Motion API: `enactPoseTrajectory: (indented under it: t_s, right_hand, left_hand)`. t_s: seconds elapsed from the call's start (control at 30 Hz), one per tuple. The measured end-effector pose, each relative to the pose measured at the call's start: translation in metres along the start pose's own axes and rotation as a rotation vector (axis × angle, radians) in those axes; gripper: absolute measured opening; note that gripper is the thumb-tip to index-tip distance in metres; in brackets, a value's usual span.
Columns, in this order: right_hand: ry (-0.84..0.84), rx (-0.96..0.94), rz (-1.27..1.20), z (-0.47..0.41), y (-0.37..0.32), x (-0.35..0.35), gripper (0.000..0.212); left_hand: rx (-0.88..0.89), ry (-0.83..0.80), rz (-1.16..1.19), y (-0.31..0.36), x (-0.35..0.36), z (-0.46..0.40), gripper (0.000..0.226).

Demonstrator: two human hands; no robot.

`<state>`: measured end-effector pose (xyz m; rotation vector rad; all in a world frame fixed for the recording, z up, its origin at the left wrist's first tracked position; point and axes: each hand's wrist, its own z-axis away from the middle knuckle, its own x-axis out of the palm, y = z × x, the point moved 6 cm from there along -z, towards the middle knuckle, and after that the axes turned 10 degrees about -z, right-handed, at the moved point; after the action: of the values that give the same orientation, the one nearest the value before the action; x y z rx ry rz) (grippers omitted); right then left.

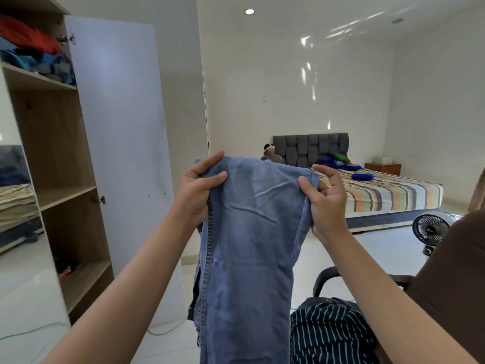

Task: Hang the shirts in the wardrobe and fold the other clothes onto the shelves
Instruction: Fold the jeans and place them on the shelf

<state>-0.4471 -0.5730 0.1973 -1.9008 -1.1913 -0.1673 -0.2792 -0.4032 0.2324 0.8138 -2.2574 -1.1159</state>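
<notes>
Location type: domestic bedroom. Indicators follow. At 3 o'clock, a low bed with a striped mattress cover and a grey padded headboard stands against the far white wall; blue and green cushions lie on it. Just beside the bed, a small wooden nightstand. At 9 o'clock, an open wooden wardrobe with shelves, its white door swung outward; loosely piled clothes fill the top shelf. At 4 o'clock, a floor fan on white tiles. A recessed ceiling light at 12 o'clock.
</notes>
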Motion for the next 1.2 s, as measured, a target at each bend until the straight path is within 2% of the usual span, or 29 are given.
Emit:
enactPoseTrajectory:
  t_s: [0.07, 0.13, 0.23, 0.3, 0.37, 0.43, 0.57, 0.67, 0.77, 0.83, 1.07, 1.13, 1.2]
  right_hand:
    - [-0.003, 0.08, -0.101, 0.012, 0.015, 0.001, 0.05]
    - [-0.062, 0.096, -0.095, 0.028, 0.028, 0.0, 0.072]
    - [-0.187, -0.053, 0.2, 0.052, 0.038, 0.001, 0.09]
    - [-0.221, -0.203, 0.327, 0.058, 0.032, 0.008, 0.083]
    - [-0.203, -0.314, 0.358, 0.054, 0.019, 0.016, 0.062]
    - [-0.194, -0.348, 0.343, 0.047, 0.004, 0.023, 0.043]
    - [-0.308, -0.267, 0.275, 0.03, -0.018, 0.041, 0.031]
    - [-0.391, -0.028, 0.12, 0.023, -0.016, 0.048, 0.028]
    - [-0.362, 0.254, -0.051, 0.022, -0.002, 0.039, 0.032]
    - [-0.296, 0.328, -0.102, 0.023, 0.006, 0.032, 0.037]
    - [-0.191, 0.036, 0.051, 0.025, -0.006, 0.029, 0.037]
    - [-0.238, -0.044, 0.121, 0.024, -0.012, 0.036, 0.046]
    - [-0.37, -0.066, 0.254, 0.027, -0.011, 0.044, 0.061]
  left_hand:
    - [-0.006, 0.011, 0.016, 0.002, -0.001, -0.001, 0.045]
    - [-0.009, -0.014, 0.005, 0.003, -0.003, -0.002, 0.047]
    - [0.021, -0.086, -0.049, 0.008, -0.005, 0.0, 0.053]
    - [0.039, -0.151, -0.092, 0.013, -0.005, 0.003, 0.059]
    - [0.029, -0.219, -0.103, 0.015, -0.005, 0.007, 0.064]
    - [0.004, -0.242, -0.082, 0.016, -0.008, 0.012, 0.07]
    - [-0.023, -0.136, 0.014, 0.013, -0.019, 0.017, 0.07]
    - [-0.039, -0.083, 0.087, 0.012, -0.028, 0.016, 0.062]
    - [-0.032, -0.11, 0.01, 0.015, -0.028, 0.016, 0.06]
    - [-0.014, -0.133, -0.066, 0.018, -0.026, 0.016, 0.062]
    - [0.07, -0.101, -0.256, 0.027, -0.032, 0.012, 0.061]
    - [0.068, -0.064, -0.223, 0.025, -0.035, 0.013, 0.059]
    - [0.06, -0.037, -0.13, 0.022, -0.036, 0.015, 0.06]
